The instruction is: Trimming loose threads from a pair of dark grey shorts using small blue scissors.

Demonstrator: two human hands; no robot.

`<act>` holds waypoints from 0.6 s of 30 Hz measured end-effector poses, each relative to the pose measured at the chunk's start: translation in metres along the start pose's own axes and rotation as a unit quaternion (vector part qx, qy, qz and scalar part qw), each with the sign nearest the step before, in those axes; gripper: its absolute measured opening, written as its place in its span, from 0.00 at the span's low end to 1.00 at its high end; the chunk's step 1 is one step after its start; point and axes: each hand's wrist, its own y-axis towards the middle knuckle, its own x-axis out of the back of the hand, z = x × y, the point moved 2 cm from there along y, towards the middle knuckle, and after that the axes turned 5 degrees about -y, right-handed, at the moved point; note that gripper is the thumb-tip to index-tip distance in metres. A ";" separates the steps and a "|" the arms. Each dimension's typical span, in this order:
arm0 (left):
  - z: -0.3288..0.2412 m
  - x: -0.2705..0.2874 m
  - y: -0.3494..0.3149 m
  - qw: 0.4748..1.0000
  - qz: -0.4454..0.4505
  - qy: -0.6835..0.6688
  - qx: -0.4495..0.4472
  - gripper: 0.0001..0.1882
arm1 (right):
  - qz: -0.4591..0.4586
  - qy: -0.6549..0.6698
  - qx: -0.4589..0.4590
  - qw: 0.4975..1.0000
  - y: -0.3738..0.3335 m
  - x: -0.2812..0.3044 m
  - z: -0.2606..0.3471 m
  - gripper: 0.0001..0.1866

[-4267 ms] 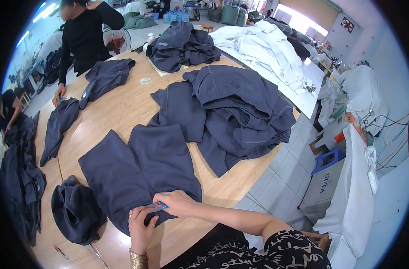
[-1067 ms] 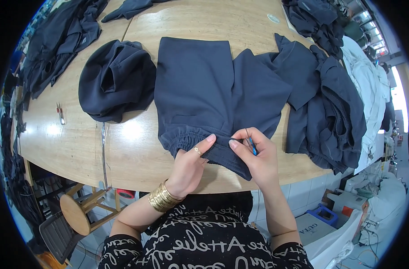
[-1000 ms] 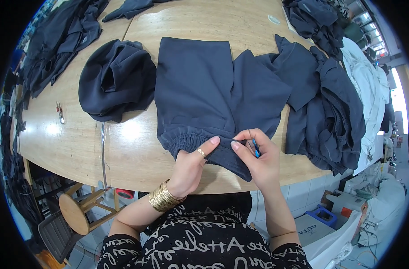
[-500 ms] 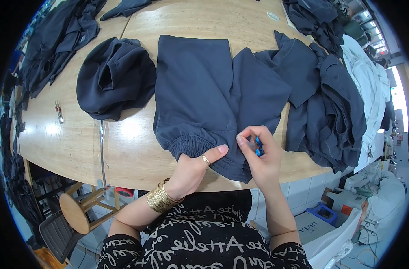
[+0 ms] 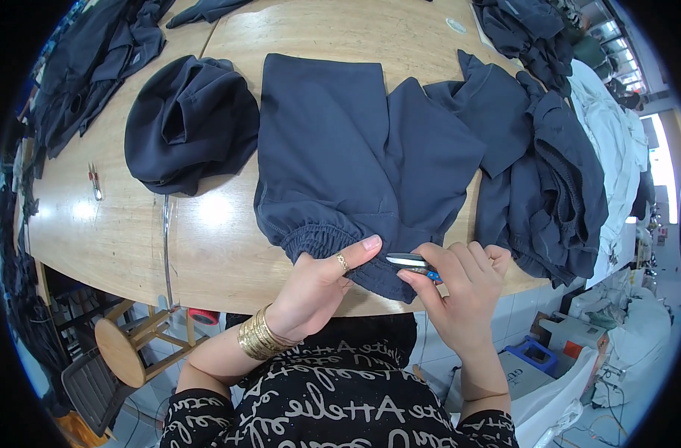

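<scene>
Dark navy shorts (image 5: 322, 142) lie flat in front of me, their gathered elastic waistband toward my body. My left hand (image 5: 322, 280) grips the waistband, thumb on top and the fingers hidden under the cloth. Thread snips (image 5: 407, 260) with blue on the handle are held in my right hand (image 5: 460, 280). Their blades point left over the waistband, close to my left thumb. I cannot make out a thread between the blades.
A bundled dark garment (image 5: 191, 127) sits to the left, and a pile of dark garments (image 5: 553, 187) to the right. Another pair of snips (image 5: 95, 181) lies at the table's left. White cloth (image 5: 609, 149) hangs at the right edge. A round wooden stool (image 5: 120, 352) stands below left.
My right hand has turned and moved toward me and slightly right, bringing the snips' blades forward over the waistband. Earlier its thumb and finger pinched at the cloth. My left hand keeps its hold.
</scene>
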 end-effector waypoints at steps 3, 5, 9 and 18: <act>0.001 -0.001 -0.002 1.000 -0.007 -0.002 0.002 0.12 | 0.003 0.006 0.002 1.000 0.000 0.000 0.002 0.15; 0.001 -0.002 -0.001 1.000 -0.008 -0.001 -0.001 0.12 | 0.004 0.011 0.000 1.000 0.001 -0.001 0.001 0.15; 0.001 -0.001 0.000 1.000 0.004 -0.007 -0.009 0.12 | 0.006 0.014 -0.003 1.000 0.002 -0.001 0.002 0.15; 0.003 -0.001 -0.001 1.000 0.002 -0.010 -0.004 0.10 | 0.012 0.014 -0.007 1.000 0.001 0.000 0.002 0.15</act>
